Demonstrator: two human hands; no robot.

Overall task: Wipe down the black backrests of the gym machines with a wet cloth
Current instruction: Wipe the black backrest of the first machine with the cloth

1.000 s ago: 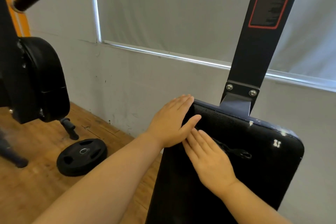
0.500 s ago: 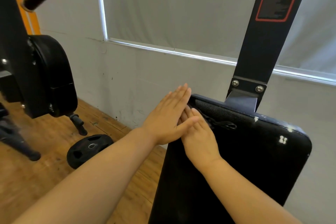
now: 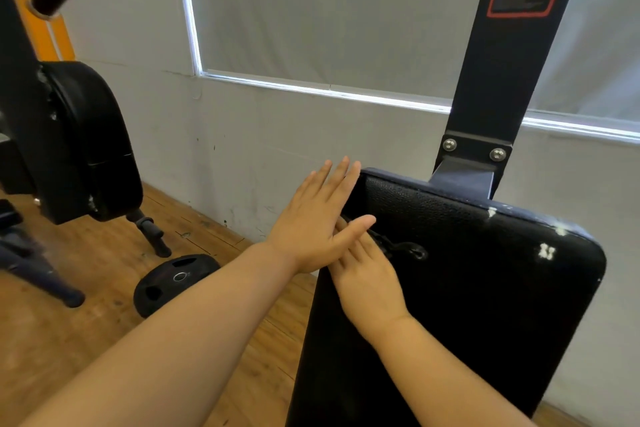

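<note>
Backrest [image 3: 485, 288] upright — left hand [image 3: 311, 222] flat with straight fingers at its top corner, overlapping right hand [image 3: 367, 281], flat on the pad, holding nothing visible.

Soft, even daylight came through the grey roller blind covering the window [image 3: 329, 11], with bright slivers glaring along its edges. The padded black vinyl backrest [image 3: 467, 270] stayed deeply dark, detail lost. Wide-angle distortion bent lines near the borders; shadows were faint.

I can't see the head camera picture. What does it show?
Two bare hands, left hand over right hand, lie flat on the top left corner of a black backrest. A weight plate lies on the wooden floor to the left.
</note>
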